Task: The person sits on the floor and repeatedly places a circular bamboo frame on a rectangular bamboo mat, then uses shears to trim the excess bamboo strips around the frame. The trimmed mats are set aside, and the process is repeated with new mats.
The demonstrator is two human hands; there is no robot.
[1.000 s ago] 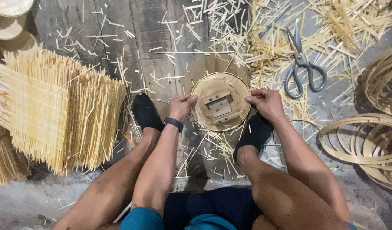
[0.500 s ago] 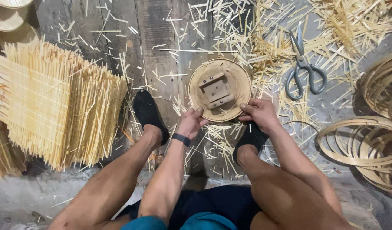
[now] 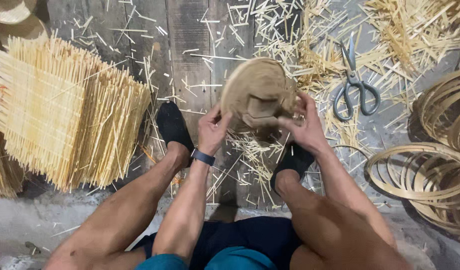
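Note:
I hold a round wooden disc [image 3: 257, 90] with a small square block on its face, lifted off the floor between my legs. My left hand [image 3: 212, 129] grips its lower left rim. My right hand [image 3: 302, 125] holds its lower right edge, fingers curled over the rim. The disc is tilted and a little blurred. Both feet in dark socks rest on the plank floor below it.
A stack of woven bamboo mats [image 3: 60, 110] lies to the left. Grey scissors [image 3: 356, 85] rest on the floor to the right, among scattered bamboo slivers [image 3: 300, 40]. Coiled bamboo hoops [image 3: 430, 170] pile up at the far right.
The disc has come up off the floor toward me and tilted. Both hands moved from its sides to its lower rim and closer together.

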